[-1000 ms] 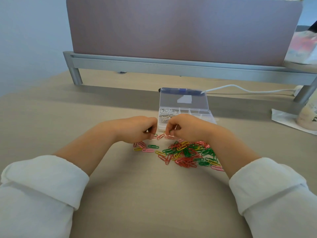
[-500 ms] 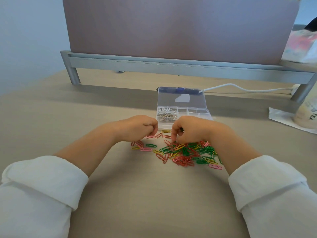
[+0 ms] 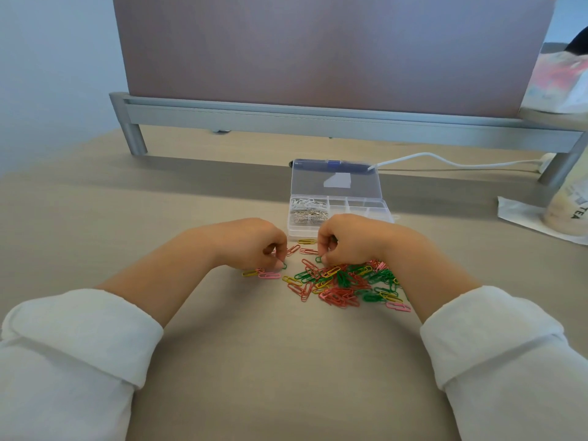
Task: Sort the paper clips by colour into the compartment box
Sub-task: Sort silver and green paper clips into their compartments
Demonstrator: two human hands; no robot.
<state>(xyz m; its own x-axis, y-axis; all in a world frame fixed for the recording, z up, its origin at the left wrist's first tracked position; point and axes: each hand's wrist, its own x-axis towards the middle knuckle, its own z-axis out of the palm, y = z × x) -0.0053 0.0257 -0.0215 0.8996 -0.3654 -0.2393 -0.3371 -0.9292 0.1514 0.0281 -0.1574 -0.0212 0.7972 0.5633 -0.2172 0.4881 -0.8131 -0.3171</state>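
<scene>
Nearest, my rolled white cotton sleeves [image 3: 79, 345] filled the bottom corners, cut off by the edges. Both forearms reached forward over the beige wood-look desk [image 3: 254, 377]. My left hand [image 3: 254, 246] was curled, fingertips pinching the left green paper clip [image 3: 284, 266] against the desk. My right hand [image 3: 350, 240], curled likewise, pinched the right green paper clip [image 3: 319, 259]. I judged I was gathering greens two-handed, for speed. Whether either palm hid more clips could not be seen.

Beside and under my right wrist lay the loose heap of green, red, pink and yellow wire paper clips [image 3: 346, 284]. Just beyond, the clear plastic compartment box [image 3: 381, 203] sat open, close for short reaches. Its left compartments held white and silver clips [image 3: 307, 211]. The rest were too faint to read, and my right hand covered the front. Farther back ran a white cable [image 3: 423, 154] and a grey metal divider rail [image 3: 318, 122].
</scene>
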